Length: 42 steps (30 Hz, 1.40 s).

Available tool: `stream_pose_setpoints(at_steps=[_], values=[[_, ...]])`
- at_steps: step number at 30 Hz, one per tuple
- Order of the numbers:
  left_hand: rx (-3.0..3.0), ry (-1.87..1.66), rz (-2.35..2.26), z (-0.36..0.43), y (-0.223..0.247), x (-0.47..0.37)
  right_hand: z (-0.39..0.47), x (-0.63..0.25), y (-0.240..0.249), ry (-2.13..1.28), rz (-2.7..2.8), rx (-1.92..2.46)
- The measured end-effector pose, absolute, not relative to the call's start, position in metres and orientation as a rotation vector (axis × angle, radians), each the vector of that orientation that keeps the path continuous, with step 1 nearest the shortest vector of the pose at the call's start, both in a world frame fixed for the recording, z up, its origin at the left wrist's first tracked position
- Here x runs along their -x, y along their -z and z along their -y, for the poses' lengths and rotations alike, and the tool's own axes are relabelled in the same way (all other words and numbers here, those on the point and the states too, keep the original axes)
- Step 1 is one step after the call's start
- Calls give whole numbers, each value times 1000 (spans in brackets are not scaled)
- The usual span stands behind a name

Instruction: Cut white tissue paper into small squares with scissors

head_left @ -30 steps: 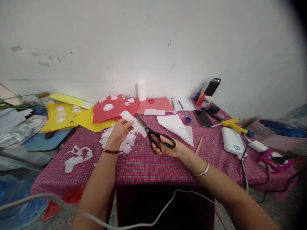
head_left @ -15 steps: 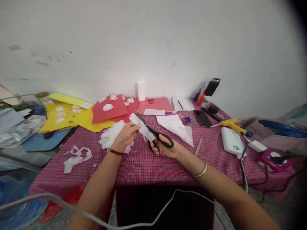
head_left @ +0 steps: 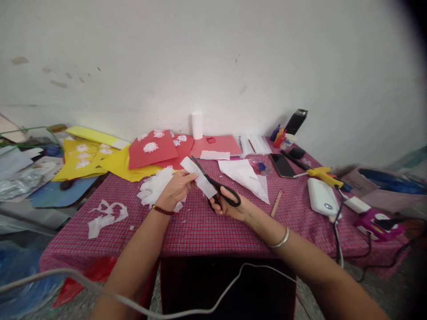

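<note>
White paper strip [head_left: 206, 186], 1, sits pinched in the left hand [head_left: 176, 186] above checked cloth [head_left: 200, 238], right hand [head_left: 235, 206] grips 1 pair of black-handled scissors [head_left: 215, 182], partly finger-covered, heaped scraps [head_left: 155, 186] uncountable.

Paper scraps [head_left: 155, 186] on table [head_left: 200, 238] (checked cloth).

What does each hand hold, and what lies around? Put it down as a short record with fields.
left hand: holds white paper strip
right hand: holds black-handled scissors
scissors and strip: overlap in view; contact unclear
near left hand: pile of white paper pieces
beyond hands: red sheet with white clusters
right side: dark phone, yellow glue gun
table cover: checked cloth
</note>
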<state>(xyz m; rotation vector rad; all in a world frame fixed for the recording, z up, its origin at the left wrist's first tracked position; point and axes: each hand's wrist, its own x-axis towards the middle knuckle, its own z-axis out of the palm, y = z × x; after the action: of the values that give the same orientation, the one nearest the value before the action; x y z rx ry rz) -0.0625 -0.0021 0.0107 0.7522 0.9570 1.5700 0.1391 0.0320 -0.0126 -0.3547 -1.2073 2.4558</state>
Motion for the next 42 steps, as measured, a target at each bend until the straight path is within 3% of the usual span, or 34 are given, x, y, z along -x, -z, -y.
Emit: stream_pose_setpoints(at_steps=[14, 22, 28, 33, 42], values=[[-869, -1340, -934, 5, -5, 57, -35, -138, 11, -2397, 1147, 360], [-897, -1482, -1147, -7, -6, 66, -45, -146, 6, -2363, 1264, 343], [-979, -1506, -1536, -60, -30, 110, -53, -197, -13, -1670, 2205, 515], [-1318, -1429, -1910, -98, -44, 121, -31, -222, -12, -1027, 2676, 583], [-1895, -945, -1871, -161, -8, 42, -22, -219, -4, -690, 2836, 605]])
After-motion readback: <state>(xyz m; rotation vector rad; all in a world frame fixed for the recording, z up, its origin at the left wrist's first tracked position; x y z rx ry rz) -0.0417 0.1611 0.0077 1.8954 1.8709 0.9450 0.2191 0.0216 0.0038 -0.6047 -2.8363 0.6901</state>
